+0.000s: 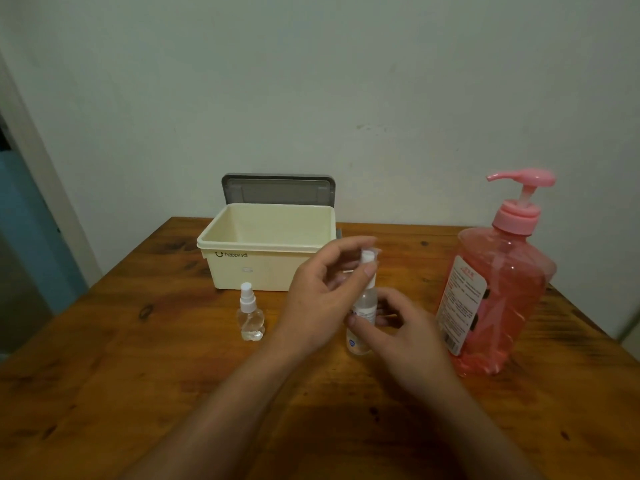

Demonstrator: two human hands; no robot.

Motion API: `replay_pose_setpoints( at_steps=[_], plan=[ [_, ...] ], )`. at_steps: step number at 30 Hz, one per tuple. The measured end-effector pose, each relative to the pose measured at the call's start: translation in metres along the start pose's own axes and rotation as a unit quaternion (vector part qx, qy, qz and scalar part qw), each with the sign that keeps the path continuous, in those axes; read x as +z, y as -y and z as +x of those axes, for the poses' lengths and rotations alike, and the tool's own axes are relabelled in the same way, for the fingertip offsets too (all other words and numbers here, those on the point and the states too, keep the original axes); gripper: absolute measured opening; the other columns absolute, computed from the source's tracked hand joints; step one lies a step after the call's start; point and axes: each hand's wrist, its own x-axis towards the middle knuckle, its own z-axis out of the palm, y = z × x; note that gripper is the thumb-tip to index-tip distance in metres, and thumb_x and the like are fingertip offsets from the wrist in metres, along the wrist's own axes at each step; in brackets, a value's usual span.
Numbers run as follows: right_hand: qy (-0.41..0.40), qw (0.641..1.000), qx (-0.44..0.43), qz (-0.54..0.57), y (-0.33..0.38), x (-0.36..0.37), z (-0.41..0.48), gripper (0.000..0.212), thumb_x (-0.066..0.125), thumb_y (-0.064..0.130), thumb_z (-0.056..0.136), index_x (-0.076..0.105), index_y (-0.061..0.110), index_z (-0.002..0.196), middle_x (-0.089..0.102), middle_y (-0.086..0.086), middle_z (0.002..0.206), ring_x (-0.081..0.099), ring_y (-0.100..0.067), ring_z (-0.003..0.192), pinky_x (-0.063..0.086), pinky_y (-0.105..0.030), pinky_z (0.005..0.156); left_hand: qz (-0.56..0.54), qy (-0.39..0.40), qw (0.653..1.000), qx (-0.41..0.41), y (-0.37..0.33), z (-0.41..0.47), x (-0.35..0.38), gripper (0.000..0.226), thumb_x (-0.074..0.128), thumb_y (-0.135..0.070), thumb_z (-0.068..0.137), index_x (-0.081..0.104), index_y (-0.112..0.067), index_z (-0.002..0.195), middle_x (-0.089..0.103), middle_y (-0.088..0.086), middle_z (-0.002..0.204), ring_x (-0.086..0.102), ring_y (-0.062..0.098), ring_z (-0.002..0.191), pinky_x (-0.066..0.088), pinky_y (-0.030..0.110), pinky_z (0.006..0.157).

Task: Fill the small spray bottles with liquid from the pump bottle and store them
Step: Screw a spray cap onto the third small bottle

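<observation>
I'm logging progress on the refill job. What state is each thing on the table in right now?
Storage box: open, nothing visible inside.
Grey lid: off, upright behind the box.
Pump bottle: upright, nearly full, pink.
Small spray bottle: standing, capped, untouched.
Labelled spray bottle: right hand holds body, left hand at cap.

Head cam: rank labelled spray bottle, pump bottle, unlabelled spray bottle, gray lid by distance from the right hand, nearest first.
1. Labelled spray bottle: held in the right hand, centre of table; the left hand is at its white cap.
2. Pump bottle: standing just right of the hand.
3. Unlabelled spray bottle: left, past the left hand.
4. Gray lid: at the back, behind the cream box, against the wall.
</observation>
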Motion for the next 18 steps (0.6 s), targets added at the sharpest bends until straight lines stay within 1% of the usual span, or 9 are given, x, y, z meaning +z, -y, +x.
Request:
replay_pose_setpoints(
  at_steps=[4, 7, 9, 14, 16, 18],
  plan=[
    [0.008, 1.0, -0.002, -0.002, 0.0, 0.001, 0.0, 0.023, 0.073, 0.038, 0.082, 0.065, 0.037, 0.103, 0.067, 0.027, 0.097, 0.061, 0.004, 0.091, 0.051, -0.024, 0.077, -0.013, 0.012, 1.0, -0.005, 0.001, -0.001, -0.003, 0.032, 0.059, -0.006, 0.092, 0.061, -0.017, 0.123, 0.071, 0.0, 0.112, 0.065, 0.012, 0.108, 0.053, 0.022, 0.086],
    [0.006, 1.0, -0.006, -0.002, -0.001, 0.002, -0.001, 0.025, 0.073, 0.039, 0.081, 0.065, 0.037, 0.104, 0.068, 0.024, 0.097, 0.063, 0.001, 0.09, 0.053, -0.027, 0.078, -0.024, 0.028, 0.999, -0.02, 0.003, -0.002, -0.005, 0.036, 0.056, -0.004, 0.094, 0.056, -0.012, 0.13, 0.07, 0.0, 0.116, 0.065, 0.009, 0.11, 0.052, 0.021, 0.088],
    [0.008, 1.0, -0.008, -0.002, -0.001, 0.003, 0.0, 0.025, 0.073, 0.04, 0.081, 0.065, 0.038, 0.105, 0.069, 0.024, 0.097, 0.063, 0.001, 0.091, 0.053, -0.027, 0.078, -0.019, 0.034, 0.999, -0.032, 0.005, -0.004, -0.007, 0.036, 0.056, -0.005, 0.095, 0.056, -0.014, 0.129, 0.07, 0.0, 0.116, 0.064, 0.009, 0.111, 0.052, 0.021, 0.087],
    [0.012, 1.0, -0.01, 0.017, 0.002, 0.002, 0.0, 0.033, 0.069, 0.043, 0.08, 0.065, 0.036, 0.112, 0.07, 0.022, 0.097, 0.064, 0.003, 0.092, 0.053, -0.019, 0.075, 0.0, 0.026, 0.997, -0.067, 0.011, -0.005, -0.005, 0.041, 0.069, -0.016, 0.086, 0.06, -0.017, 0.126, 0.065, 0.001, 0.119, 0.063, 0.008, 0.105, 0.053, 0.019, 0.081],
    [0.015, 1.0, -0.012, 0.018, 0.002, 0.002, 0.0, 0.032, 0.07, 0.041, 0.08, 0.065, 0.036, 0.111, 0.07, 0.024, 0.097, 0.063, 0.005, 0.092, 0.051, -0.013, 0.074, 0.009, 0.024, 0.997, -0.069, 0.012, -0.005, -0.005, 0.042, 0.069, -0.016, 0.086, 0.06, -0.016, 0.127, 0.064, 0.0, 0.121, 0.063, 0.006, 0.105, 0.052, 0.018, 0.081],
    [0.017, 1.0, -0.012, 0.017, 0.001, 0.001, -0.001, 0.028, 0.071, 0.038, 0.081, 0.064, 0.036, 0.108, 0.069, 0.026, 0.096, 0.062, 0.007, 0.092, 0.049, -0.009, 0.073, 0.005, 0.027, 0.997, -0.076, 0.014, -0.005, -0.007, 0.044, 0.067, -0.014, 0.087, 0.058, -0.015, 0.13, 0.066, 0.001, 0.115, 0.064, 0.004, 0.102, 0.052, 0.018, 0.079]
  ],
)
